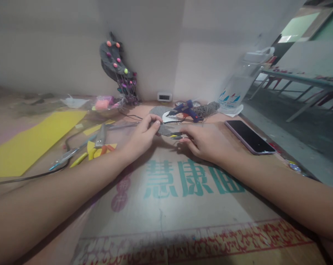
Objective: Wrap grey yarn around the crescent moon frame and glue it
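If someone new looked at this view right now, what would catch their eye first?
Probably the large teal characters on the cardboard, centre, nearer than the hands. Next, the bright yellow sheet lying at the left, and the curved gray ornament dotted with colourful balls at the back. The left hand pinches a gray piece mid-picture.

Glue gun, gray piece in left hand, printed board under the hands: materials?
Glue gun: probably hard plastic, smooth dark-blue body. Gray piece: perhaps felt or wound yarn; matte, soft-looking, but blur leaves it open. Printed board: likely cardboard, brownish with printed characters, slight sheen.
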Action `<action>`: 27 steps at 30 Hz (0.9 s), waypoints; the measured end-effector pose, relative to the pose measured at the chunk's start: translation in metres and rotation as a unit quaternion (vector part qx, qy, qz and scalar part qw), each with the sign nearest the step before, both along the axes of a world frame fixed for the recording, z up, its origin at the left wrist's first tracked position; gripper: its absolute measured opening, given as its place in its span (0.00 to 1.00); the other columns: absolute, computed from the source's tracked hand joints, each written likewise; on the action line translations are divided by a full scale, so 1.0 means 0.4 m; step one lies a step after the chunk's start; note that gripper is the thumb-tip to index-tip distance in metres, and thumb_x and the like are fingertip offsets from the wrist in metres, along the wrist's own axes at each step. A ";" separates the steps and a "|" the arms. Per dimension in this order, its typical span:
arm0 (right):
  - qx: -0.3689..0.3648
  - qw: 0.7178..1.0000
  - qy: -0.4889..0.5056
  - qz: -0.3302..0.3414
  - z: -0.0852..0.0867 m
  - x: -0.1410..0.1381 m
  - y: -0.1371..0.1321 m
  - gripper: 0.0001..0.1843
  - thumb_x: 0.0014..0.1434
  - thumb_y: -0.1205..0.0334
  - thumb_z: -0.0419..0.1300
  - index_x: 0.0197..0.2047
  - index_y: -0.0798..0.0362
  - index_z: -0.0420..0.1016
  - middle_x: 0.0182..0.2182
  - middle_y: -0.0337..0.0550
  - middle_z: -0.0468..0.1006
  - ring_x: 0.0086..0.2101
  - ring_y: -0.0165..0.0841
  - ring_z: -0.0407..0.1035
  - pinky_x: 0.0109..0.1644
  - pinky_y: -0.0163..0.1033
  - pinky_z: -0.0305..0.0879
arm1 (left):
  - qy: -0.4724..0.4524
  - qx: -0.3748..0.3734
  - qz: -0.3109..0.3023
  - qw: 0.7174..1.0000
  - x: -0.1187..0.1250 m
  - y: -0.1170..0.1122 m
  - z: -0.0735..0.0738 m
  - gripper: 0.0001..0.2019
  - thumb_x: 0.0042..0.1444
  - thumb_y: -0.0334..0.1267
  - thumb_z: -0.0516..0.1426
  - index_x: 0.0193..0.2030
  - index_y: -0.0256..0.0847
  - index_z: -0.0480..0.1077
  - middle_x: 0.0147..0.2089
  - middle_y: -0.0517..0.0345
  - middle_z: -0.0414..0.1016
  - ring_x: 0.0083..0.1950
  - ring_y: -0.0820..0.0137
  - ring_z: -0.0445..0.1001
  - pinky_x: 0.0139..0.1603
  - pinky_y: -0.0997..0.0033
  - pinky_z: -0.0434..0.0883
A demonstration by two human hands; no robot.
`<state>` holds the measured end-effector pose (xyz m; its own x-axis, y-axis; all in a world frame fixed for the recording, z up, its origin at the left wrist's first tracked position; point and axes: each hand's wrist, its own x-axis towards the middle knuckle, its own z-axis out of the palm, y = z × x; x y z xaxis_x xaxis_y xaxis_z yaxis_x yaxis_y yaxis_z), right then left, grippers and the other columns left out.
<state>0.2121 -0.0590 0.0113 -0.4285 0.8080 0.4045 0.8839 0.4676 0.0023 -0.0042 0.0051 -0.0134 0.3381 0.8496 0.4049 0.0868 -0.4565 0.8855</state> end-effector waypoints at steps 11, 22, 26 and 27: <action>-0.025 0.998 -0.039 -0.046 0.020 -0.019 -0.011 0.13 0.67 0.58 0.57 0.49 0.51 0.79 0.41 0.46 0.84 0.38 0.37 0.75 0.37 0.37 0.58 | 0.022 0.012 -0.010 1.000 0.001 -0.008 0.004 0.05 0.66 0.38 0.51 0.42 0.41 0.66 0.38 0.60 0.67 0.37 0.72 0.67 0.41 0.72 0.68; -0.023 0.998 -0.046 -0.037 0.031 -0.026 -0.015 0.09 0.66 0.61 0.59 0.41 0.54 0.81 0.35 0.46 0.83 0.35 0.35 0.74 0.35 0.36 0.57 | 0.051 0.027 0.002 0.998 0.001 -0.012 0.009 0.06 0.66 0.39 0.51 0.43 0.41 0.67 0.39 0.59 0.67 0.39 0.70 0.67 0.42 0.70 0.66; -0.015 1.000 -0.020 -0.015 0.020 -0.016 -0.010 0.10 0.66 0.60 0.58 0.41 0.53 0.80 0.36 0.46 0.83 0.36 0.36 0.74 0.37 0.36 0.59 | 0.050 0.038 0.006 0.998 0.000 -0.010 0.007 0.06 0.66 0.38 0.51 0.42 0.41 0.67 0.39 0.59 0.67 0.40 0.70 0.67 0.44 0.70 0.66; -0.009 1.000 -0.009 -0.011 0.015 -0.012 -0.008 0.11 0.66 0.60 0.58 0.42 0.53 0.80 0.37 0.46 0.83 0.36 0.36 0.74 0.37 0.36 0.60 | 0.051 0.039 0.008 0.998 -0.001 -0.009 0.006 0.06 0.65 0.38 0.51 0.42 0.41 0.67 0.39 0.59 0.67 0.40 0.70 0.67 0.44 0.70 0.66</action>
